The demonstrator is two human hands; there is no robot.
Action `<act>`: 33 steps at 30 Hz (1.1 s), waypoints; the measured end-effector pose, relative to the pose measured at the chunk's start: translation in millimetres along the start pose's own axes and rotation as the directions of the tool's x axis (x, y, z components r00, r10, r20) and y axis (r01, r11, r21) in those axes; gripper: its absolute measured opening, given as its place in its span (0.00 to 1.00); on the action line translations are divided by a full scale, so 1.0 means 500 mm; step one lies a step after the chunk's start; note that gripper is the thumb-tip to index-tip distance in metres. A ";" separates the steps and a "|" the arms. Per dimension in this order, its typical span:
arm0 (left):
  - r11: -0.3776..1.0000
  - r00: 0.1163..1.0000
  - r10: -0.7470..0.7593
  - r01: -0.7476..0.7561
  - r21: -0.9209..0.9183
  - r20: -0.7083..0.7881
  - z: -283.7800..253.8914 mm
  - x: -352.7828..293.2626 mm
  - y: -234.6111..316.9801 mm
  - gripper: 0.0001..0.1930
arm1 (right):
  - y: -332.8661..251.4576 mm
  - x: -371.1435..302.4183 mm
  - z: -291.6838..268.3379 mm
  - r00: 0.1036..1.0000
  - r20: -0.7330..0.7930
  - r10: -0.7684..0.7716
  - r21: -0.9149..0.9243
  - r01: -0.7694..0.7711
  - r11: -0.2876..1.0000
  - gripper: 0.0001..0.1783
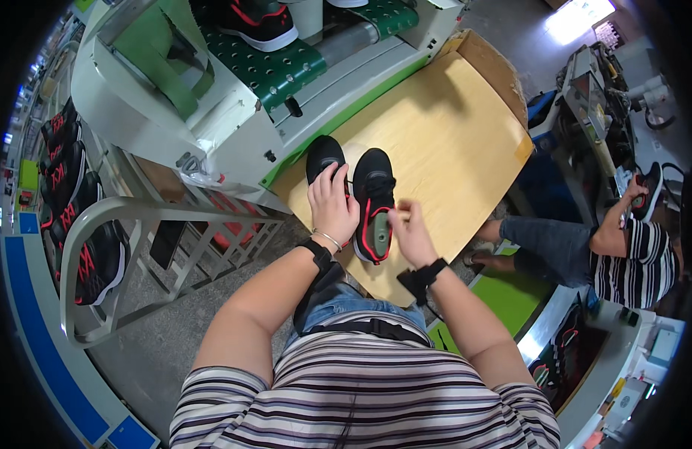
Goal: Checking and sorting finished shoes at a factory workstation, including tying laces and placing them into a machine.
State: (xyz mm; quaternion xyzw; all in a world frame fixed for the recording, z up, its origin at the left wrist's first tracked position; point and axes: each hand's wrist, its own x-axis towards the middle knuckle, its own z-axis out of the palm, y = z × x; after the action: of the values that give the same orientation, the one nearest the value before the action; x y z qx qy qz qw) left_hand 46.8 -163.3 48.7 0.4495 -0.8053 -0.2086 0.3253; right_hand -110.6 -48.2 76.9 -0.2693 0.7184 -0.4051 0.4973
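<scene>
Two black sneakers with red trim stand side by side on a light wooden board. My left hand lies over the left sneaker, its fingers wrapped across the upper and covering most of it. The right sneaker shows black laces, a red-edged collar and a green shoe last inside its opening. Beside that collar is my right hand, slightly blurred, with its fingers curled in. What it holds, if anything, I cannot make out. Black bands sit on both wrists.
The wooden board adjoins a machine with a green perforated belt carrying another sneaker. At left, a metal rail stands by a rack of black sneakers. Another person handles a shoe at right.
</scene>
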 end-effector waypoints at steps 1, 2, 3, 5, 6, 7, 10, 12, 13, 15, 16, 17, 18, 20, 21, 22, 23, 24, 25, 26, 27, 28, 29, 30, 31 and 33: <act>1.000 1.000 -0.006 0.006 -0.008 -0.002 0.002 0.000 0.003 0.33 | 0.027 0.033 -0.015 0.924 -0.118 -0.363 -0.293 0.317 0.902 0.30; 1.000 1.000 -0.015 0.015 -0.004 -0.005 0.000 -0.003 -0.002 0.33 | -0.004 0.044 -0.019 0.820 -0.082 -0.566 -0.441 0.480 0.759 0.28; 1.000 1.000 -0.016 0.016 -0.006 -0.007 -0.001 -0.003 -0.002 0.32 | -0.019 0.066 -0.025 0.782 -0.049 -0.622 -0.520 0.512 0.684 0.27; 1.000 1.000 -0.016 0.016 0.001 -0.018 0.002 -0.003 -0.005 0.32 | -0.028 0.110 -0.036 0.788 0.052 -0.613 -0.540 0.539 0.647 0.23; 1.000 1.000 -0.005 0.005 -0.006 -0.010 0.007 0.000 0.001 0.31 | -0.018 0.134 -0.048 0.825 0.110 -0.554 -0.487 0.531 0.693 0.21; 1.000 1.000 0.007 -0.007 -0.013 -0.001 0.012 0.004 0.009 0.31 | -0.003 0.147 -0.063 0.852 0.171 -0.494 -0.435 0.515 0.738 0.19; 1.000 1.000 -0.007 0.007 0.004 0.000 0.005 -0.002 -0.005 0.31 | -0.019 0.111 -0.047 0.876 0.024 -0.481 -0.468 0.435 0.769 0.14; 1.000 1.000 -0.010 0.010 0.005 -0.001 0.005 -0.003 -0.003 0.31 | -0.018 0.057 -0.043 0.914 -0.054 -0.402 -0.163 0.389 0.907 0.13; 1.000 1.000 -0.021 0.021 0.011 -0.004 0.001 -0.006 -0.009 0.31 | -0.039 0.011 -0.027 0.920 -0.044 -0.389 -0.209 0.372 0.904 0.12; 1.000 1.000 -0.019 0.019 0.013 -0.006 0.003 -0.009 -0.009 0.30 | -0.040 -0.056 -0.002 0.909 0.003 -0.416 -0.314 0.396 0.863 0.11; 1.000 1.000 -0.019 0.019 0.006 -0.007 0.005 -0.009 -0.007 0.30 | -0.031 -0.073 0.007 0.891 0.053 -0.452 -0.366 0.438 0.821 0.11; 1.000 1.000 -0.013 0.013 0.004 -0.009 0.005 -0.007 -0.005 0.30 | -0.020 -0.069 0.017 0.840 0.087 -0.536 -0.432 0.517 0.739 0.11; 1.000 1.000 -0.008 0.008 0.002 -0.010 0.006 -0.005 -0.002 0.30 | -0.012 -0.062 0.019 0.793 0.090 -0.603 -0.499 0.559 0.662 0.11; 1.000 1.000 -0.006 0.006 0.005 -0.002 0.007 -0.006 0.001 0.30 | -0.011 -0.042 0.027 0.686 0.118 -0.718 -0.619 0.616 0.487 0.12; 1.000 1.000 -0.007 0.007 0.008 -0.001 0.007 -0.006 0.000 0.30 | -0.020 -0.030 0.028 0.715 0.118 -0.689 -0.659 0.576 0.484 0.14; 1.000 1.000 -0.008 0.008 0.011 -0.001 0.006 -0.006 -0.001 0.30 | -0.026 -0.017 0.028 0.694 0.115 -0.711 -0.682 0.575 0.451 0.14; 1.000 1.000 -0.009 0.009 0.010 -0.001 0.006 -0.007 -0.002 0.30 | -0.032 -0.003 0.028 0.671 0.112 -0.733 -0.706 0.573 0.416 0.15; 1.000 1.000 -0.011 0.011 0.010 -0.001 0.006 -0.009 -0.004 0.30 | -0.035 0.004 0.030 0.647 0.110 -0.754 -0.729 0.568 0.381 0.15; 1.000 1.000 -0.012 0.012 0.010 -0.002 0.006 -0.009 -0.005 0.30 | -0.035 0.003 0.033 0.639 0.118 -0.760 -0.745 0.563 0.358 0.16; 1.000 1.000 -0.010 0.010 0.017 -0.001 0.004 -0.009 -0.004 0.30 | -0.035 -0.003 0.030 0.658 0.141 -0.740 -0.737 0.568 0.365 0.17; 1.000 1.000 -0.008 0.008 0.024 0.001 0.002 -0.007 -0.001 0.29 | -0.035 -0.012 0.023 0.675 0.165 -0.719 -0.729 0.574 0.372 0.18; 0.999 1.000 -0.006 0.006 0.031 0.002 0.000 -0.006 0.000 0.29 | -0.035 -0.017 0.017 0.692 0.189 -0.697 -0.721 0.580 0.380 0.18; 0.999 1.000 0.006 -0.006 0.031 -0.012 0.002 -0.005 0.001 0.29 | -0.041 -0.017 0.011 0.712 0.168 -0.682 -0.715 0.564 0.413 0.14; 1.000 1.000 0.003 -0.002 0.030 -0.015 0.002 -0.006 0.002 0.29 | -0.047 -0.014 0.010 0.732 0.169 -0.660 -0.734 0.540 0.411 0.12; 1.000 1.000 -0.001 0.001 0.030 -0.018 0.000 -0.007 0.001 0.29 | -0.054 -0.007 0.013 0.752 0.169 -0.637 -0.753 0.516 0.409 0.11; 0.999 0.999 -0.033 0.033 0.010 0.007 0.003 -0.006 0.000 0.30 | -0.072 0.017 0.017 0.732 0.178 -0.657 -0.818 0.481 0.315 0.09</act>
State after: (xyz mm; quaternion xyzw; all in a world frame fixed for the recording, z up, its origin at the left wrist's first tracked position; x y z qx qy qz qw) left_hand 46.9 -160.6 46.8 0.4634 -0.8001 -0.2118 0.3166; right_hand -106.0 -76.3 101.6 -0.6646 0.7192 -0.1922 0.0641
